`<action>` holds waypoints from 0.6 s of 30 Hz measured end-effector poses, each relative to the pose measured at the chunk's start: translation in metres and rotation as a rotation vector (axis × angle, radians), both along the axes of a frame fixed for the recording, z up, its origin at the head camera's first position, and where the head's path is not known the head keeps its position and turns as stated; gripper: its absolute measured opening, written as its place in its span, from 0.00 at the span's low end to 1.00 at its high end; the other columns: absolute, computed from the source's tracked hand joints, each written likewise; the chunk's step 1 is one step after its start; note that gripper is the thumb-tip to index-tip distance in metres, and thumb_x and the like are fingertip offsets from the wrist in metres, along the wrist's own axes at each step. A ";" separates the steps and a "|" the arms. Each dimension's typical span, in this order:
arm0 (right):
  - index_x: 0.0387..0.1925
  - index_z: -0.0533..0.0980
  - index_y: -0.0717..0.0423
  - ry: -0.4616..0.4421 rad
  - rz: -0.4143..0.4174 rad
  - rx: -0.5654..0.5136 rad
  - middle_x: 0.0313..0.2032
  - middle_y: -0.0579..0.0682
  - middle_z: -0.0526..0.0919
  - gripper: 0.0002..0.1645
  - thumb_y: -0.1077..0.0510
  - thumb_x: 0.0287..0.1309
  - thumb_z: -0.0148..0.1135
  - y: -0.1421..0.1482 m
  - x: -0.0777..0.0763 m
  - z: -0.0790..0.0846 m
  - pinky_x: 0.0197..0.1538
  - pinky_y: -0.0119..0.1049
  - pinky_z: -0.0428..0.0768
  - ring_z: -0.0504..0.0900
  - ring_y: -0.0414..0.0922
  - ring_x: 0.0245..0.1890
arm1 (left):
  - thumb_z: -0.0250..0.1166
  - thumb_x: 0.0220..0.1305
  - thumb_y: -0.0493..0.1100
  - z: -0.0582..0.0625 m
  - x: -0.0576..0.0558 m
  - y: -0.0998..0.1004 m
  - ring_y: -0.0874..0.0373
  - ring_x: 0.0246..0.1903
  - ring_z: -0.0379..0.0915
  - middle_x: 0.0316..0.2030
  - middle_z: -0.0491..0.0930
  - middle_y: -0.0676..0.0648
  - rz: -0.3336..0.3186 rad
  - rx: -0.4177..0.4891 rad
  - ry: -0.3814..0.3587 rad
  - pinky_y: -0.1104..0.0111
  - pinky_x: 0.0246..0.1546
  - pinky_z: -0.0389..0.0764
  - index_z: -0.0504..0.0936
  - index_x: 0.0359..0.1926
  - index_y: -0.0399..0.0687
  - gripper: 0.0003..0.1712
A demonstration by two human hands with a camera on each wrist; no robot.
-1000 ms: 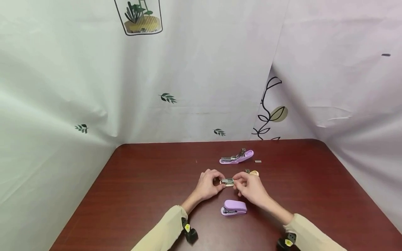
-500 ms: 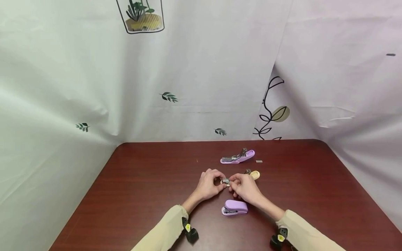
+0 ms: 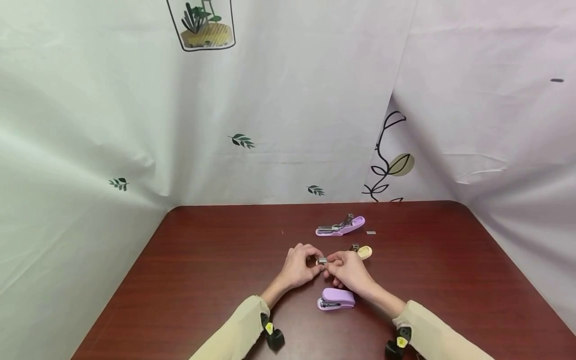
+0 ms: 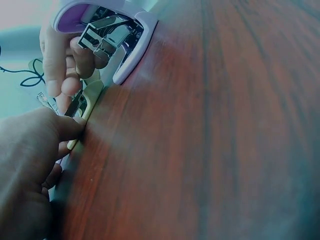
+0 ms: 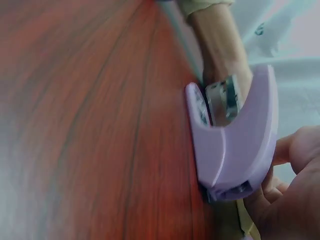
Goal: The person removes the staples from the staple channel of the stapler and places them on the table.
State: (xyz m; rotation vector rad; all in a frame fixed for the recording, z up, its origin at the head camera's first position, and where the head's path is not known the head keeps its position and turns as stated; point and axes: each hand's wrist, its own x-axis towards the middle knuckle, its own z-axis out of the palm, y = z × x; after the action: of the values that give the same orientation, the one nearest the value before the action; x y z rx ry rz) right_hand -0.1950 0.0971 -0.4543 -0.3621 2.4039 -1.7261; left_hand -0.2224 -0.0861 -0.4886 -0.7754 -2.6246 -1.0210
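A pale yellow stapler (image 3: 365, 252) lies folded wide open on the table between the hands. My left hand (image 3: 297, 265) grips its front end between thumb and fingers. My right hand (image 3: 348, 270) pinches at the metal staple channel (image 3: 322, 260), its fingers hiding most of the middle of the stapler. Whether a small strip of staples sits between the right fingertips I cannot tell. In the left wrist view, the stapler's yellow base (image 4: 92, 97) lies flat along the table under the left fingertips. A closed lilac stapler (image 3: 337, 298) stands just in front of the hands.
Behind the hands lies a second lilac stapler (image 3: 340, 227), folded open. Beside it is a small grey strip of staples (image 3: 371, 232). The dark red wooden table (image 3: 216, 280) ends at a white printed cloth (image 3: 288, 100) at the back.
My right hand has slid left along the yellow stapler's channel toward the left hand, covering more of the metal and uncovering the yellow handle. The left hand has kept its place.
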 end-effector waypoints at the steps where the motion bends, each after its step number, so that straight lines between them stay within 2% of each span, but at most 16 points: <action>1: 0.45 0.74 0.80 -0.020 -0.010 -0.020 0.23 0.56 0.85 0.15 0.69 0.61 0.61 0.000 0.000 0.000 0.17 0.30 0.74 0.74 0.37 0.12 | 0.76 0.51 0.43 0.000 0.000 0.000 0.63 0.33 0.66 0.34 0.82 0.59 -0.001 -0.001 0.002 0.64 0.39 0.64 0.87 0.35 0.54 0.09; 5: 0.41 0.76 0.77 -0.045 -0.056 -0.056 0.23 0.58 0.85 0.11 0.69 0.60 0.61 -0.002 -0.001 0.001 0.16 0.27 0.71 0.71 0.36 0.11 | 0.76 0.51 0.42 0.000 -0.001 0.001 0.63 0.33 0.67 0.33 0.82 0.59 0.003 0.000 0.014 0.65 0.38 0.64 0.87 0.35 0.53 0.09; 10: 0.31 0.78 0.67 0.071 -0.119 0.054 0.19 0.53 0.83 0.01 0.69 0.56 0.64 -0.007 -0.002 0.000 0.14 0.30 0.71 0.70 0.37 0.08 | 0.77 0.49 0.42 0.001 0.000 0.002 0.63 0.33 0.67 0.34 0.82 0.59 0.007 0.003 0.011 0.65 0.38 0.64 0.87 0.34 0.54 0.10; 14: 0.28 0.78 0.63 0.166 -0.150 0.140 0.17 0.48 0.81 0.03 0.71 0.52 0.64 -0.009 -0.005 -0.004 0.12 0.34 0.71 0.70 0.37 0.06 | 0.78 0.49 0.43 0.000 0.001 0.002 0.64 0.33 0.67 0.34 0.82 0.59 0.007 0.001 0.013 0.65 0.38 0.64 0.87 0.34 0.54 0.10; 18: 0.29 0.78 0.62 0.240 -0.172 0.200 0.16 0.44 0.80 0.04 0.71 0.50 0.64 -0.011 -0.007 -0.006 0.13 0.35 0.71 0.71 0.36 0.06 | 0.78 0.49 0.44 0.000 0.001 0.002 0.63 0.34 0.68 0.34 0.83 0.59 0.006 0.004 0.016 0.65 0.39 0.64 0.87 0.35 0.54 0.10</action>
State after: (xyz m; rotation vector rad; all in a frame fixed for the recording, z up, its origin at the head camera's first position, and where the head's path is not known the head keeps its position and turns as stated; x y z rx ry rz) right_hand -0.2017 0.0858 -0.4602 -0.3619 2.8264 -1.5638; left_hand -0.2215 -0.0846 -0.4885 -0.7709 -2.6092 -1.0135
